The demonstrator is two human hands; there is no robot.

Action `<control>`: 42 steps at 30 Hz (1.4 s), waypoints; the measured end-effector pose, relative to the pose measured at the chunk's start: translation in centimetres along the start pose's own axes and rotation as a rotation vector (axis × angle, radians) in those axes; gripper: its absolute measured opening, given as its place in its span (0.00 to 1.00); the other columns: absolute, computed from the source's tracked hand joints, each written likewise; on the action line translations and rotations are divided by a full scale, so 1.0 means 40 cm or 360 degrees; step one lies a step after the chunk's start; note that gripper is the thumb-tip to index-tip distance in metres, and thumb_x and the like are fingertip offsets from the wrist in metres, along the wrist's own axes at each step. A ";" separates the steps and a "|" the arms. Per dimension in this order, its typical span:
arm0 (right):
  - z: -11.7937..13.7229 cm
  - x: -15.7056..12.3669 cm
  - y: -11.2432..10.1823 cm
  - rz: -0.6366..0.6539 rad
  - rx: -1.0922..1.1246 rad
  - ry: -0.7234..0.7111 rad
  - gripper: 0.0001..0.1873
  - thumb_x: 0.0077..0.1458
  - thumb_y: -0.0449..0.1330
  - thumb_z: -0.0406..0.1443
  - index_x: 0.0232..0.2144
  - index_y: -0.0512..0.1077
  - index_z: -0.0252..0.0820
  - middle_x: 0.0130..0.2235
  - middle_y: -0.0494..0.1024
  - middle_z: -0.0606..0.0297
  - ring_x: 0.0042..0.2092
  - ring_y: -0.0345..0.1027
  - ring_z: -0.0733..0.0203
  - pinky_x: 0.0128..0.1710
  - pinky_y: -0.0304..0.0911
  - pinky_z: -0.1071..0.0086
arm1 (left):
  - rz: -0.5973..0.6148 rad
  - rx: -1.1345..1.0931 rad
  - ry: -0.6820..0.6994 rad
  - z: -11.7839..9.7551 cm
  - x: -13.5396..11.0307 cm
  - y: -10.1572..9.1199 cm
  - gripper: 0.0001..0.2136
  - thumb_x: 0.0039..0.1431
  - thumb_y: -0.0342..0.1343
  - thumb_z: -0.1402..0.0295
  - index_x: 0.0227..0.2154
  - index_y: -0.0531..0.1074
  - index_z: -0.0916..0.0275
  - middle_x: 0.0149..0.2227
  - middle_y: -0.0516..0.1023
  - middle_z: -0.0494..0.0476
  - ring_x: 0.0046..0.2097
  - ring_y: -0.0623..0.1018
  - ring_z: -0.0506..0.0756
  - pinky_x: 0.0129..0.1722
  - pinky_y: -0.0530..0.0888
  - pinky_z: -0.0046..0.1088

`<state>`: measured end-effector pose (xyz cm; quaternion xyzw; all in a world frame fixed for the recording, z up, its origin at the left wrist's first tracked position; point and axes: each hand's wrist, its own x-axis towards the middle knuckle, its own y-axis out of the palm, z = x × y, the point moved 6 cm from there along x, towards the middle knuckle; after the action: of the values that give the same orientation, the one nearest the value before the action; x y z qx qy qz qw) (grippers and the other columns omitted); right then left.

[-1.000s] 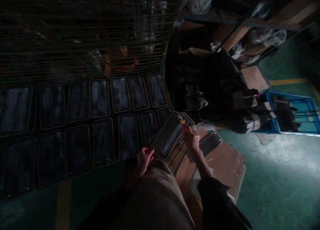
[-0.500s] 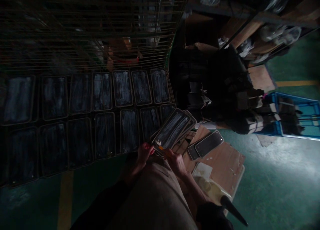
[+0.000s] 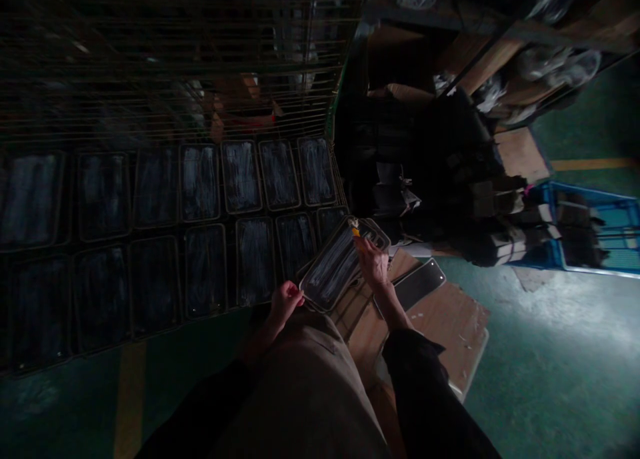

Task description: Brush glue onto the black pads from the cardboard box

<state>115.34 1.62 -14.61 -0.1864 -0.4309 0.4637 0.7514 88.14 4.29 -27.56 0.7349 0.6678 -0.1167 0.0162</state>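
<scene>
- Just carried the brush in the right hand from the near end of the dark panel to its upper end, in the middle of the frame.
- Shows more white streaks across the panel's face than a second ago; by judgement, sweeping lengthwise, back and forth, to widen the streaked part.
- Grips the brush narrowly in the right hand, back of the hand upward, reaching up and left out of a dark sleeve.
- Pinches with the left hand at the panel's lower-left corner, thumb against fingertips; seems to steady it, though too dark to tell how firmly.
- Has the panel slantwise over at least one other, judging by edges at its upper right.
- Leaves two rows of streaked panels by the wire rack at left, and a plain panel on the worktop, partly behind the right forearm.
</scene>
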 end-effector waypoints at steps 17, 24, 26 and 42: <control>-0.106 -0.133 -0.009 -0.0192 0.0602 0.0291 0.16 0.65 0.50 0.43 0.47 0.71 0.43 0.31 0.78 0.66 0.32 0.75 0.62 0.33 0.69 0.71 | 0.0053 -0.0030 -0.0013 0.004 -0.002 0.002 0.11 0.43 0.63 0.67 0.30 0.71 0.64 0.22 0.75 0.49 0.23 0.77 0.50 0.24 0.74 0.24; -0.044 -0.124 0.012 -0.0108 -0.0020 -0.0105 0.15 0.65 0.49 0.35 0.48 0.73 0.42 0.39 0.78 0.59 0.37 0.73 0.59 0.33 0.65 0.71 | -0.0012 -0.0102 -0.0071 0.007 -0.008 0.000 0.12 0.41 0.63 0.70 0.31 0.71 0.64 0.23 0.76 0.49 0.24 0.77 0.50 0.26 0.75 0.26; -0.002 -0.205 0.061 0.0059 0.0000 -0.0161 0.15 0.65 0.49 0.33 0.48 0.72 0.43 0.38 0.78 0.60 0.35 0.73 0.60 0.31 0.63 0.73 | -0.0015 -0.0136 -0.0108 0.009 -0.011 0.001 0.12 0.41 0.64 0.70 0.31 0.71 0.65 0.24 0.76 0.50 0.24 0.78 0.51 0.26 0.76 0.26; -0.030 -0.429 0.111 0.0156 0.0949 0.0491 0.14 0.65 0.50 0.41 0.46 0.69 0.43 0.31 0.79 0.66 0.31 0.75 0.61 0.33 0.69 0.72 | 0.0027 -0.0185 -0.0162 0.025 -0.011 0.001 0.16 0.40 0.66 0.67 0.33 0.71 0.65 0.26 0.77 0.51 0.25 0.78 0.51 0.27 0.76 0.26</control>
<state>110.54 -10.75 -26.44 -0.0470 -0.1480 0.5712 0.8060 87.99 3.67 -28.45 0.7315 0.6656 -0.1148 0.0938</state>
